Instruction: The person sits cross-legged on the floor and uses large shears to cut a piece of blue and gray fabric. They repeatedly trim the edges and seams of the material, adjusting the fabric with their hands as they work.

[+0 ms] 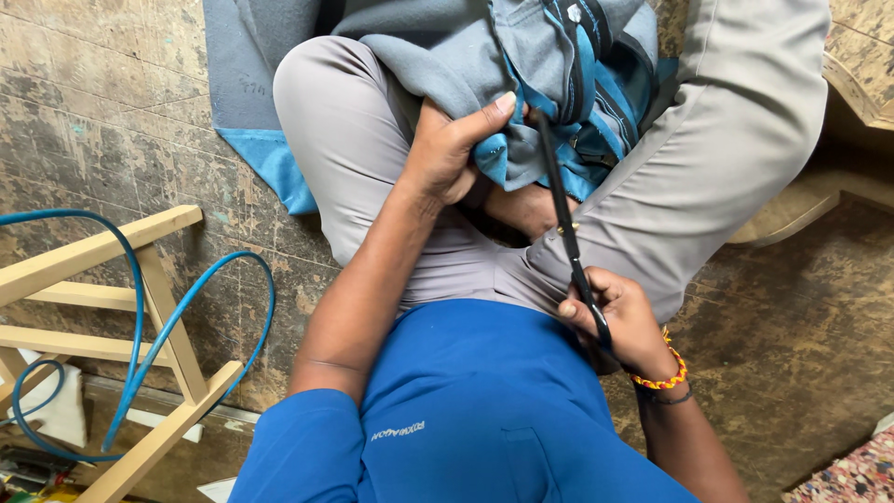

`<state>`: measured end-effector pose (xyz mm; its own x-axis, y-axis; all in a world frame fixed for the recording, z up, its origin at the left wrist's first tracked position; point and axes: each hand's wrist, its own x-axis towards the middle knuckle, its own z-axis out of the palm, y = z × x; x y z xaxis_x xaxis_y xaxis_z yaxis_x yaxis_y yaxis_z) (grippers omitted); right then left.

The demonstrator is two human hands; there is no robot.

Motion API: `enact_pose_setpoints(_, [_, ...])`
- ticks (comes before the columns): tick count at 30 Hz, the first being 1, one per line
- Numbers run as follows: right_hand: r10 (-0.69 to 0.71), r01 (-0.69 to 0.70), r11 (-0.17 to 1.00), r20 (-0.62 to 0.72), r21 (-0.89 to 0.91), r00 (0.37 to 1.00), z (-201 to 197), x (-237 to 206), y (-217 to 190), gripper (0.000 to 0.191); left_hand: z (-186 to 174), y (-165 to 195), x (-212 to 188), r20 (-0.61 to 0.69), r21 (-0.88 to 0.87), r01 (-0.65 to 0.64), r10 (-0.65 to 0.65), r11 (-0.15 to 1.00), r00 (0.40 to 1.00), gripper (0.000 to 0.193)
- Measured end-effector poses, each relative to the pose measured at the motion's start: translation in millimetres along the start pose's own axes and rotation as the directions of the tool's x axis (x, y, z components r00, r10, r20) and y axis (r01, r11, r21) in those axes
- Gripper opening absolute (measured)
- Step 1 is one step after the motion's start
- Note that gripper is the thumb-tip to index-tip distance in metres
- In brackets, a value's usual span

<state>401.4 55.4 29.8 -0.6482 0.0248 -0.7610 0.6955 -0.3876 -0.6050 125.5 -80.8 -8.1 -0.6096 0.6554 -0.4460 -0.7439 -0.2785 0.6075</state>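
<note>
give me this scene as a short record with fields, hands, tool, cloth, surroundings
left hand: left hand grips the grey and blue fabric garment bunched on the lap
right hand: right hand holds the long black scissors by the handles
tool: blades point up into the garment's blue edge
posture: seated, legs folded, grey trousers
surroundings: pale wooden frame with a blue cable on the left; worn floor

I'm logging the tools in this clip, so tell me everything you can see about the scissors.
The scissors are long, slim and black, with a small brass-coloured pivot screw partway along. They look like metal tailor's shears. The right hand grips the handles near the person's lap, and the blades run up and away from the body to the grey and blue cloth, which the left hand bunches. The blades look nearly closed; the tips meet the cloth's edge beside the left thumb.
</note>
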Motion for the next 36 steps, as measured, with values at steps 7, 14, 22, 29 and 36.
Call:
enact_pose_setpoints(7, [-0.41,0.339,0.905,-0.313,-0.258,0.856,7.6,18.4,-47.8,0.025,-0.6,4.9,-2.8,0.124,0.007,0.11,-0.11,0.994,0.986,0.047])
enact_pose_setpoints(14, [-0.775,0.651,0.586,-0.102,-0.483,0.623,36.1,75.0,-127.2,0.03,-5.2,6.9,-12.8,0.159,0.038,0.157,-0.161,0.987,0.974,0.046])
enact_pose_setpoints(22, [-0.829,0.629,0.394,0.037,-0.67,0.558,41.6,100.4,-144.3,0.026,-15.7,8.4,-15.6,0.107,0.121,0.122,-0.136,0.985,0.985,0.053])
enact_pose_setpoints(29, [-0.743,0.597,0.624,-0.146,-0.505,0.653,38.1,112.4,-121.2,0.02,-8.3,-10.7,-15.2,-0.158,0.029,0.137,-0.13,0.99,0.979,0.056])
enact_pose_setpoints(36, [-0.641,0.642,0.758,-0.305,-0.111,0.704,49.7,125.1,-89.3,0.02,9.3,-17.5,-12.3,-0.15,0.026,0.066,-0.062,0.997,0.987,0.063])
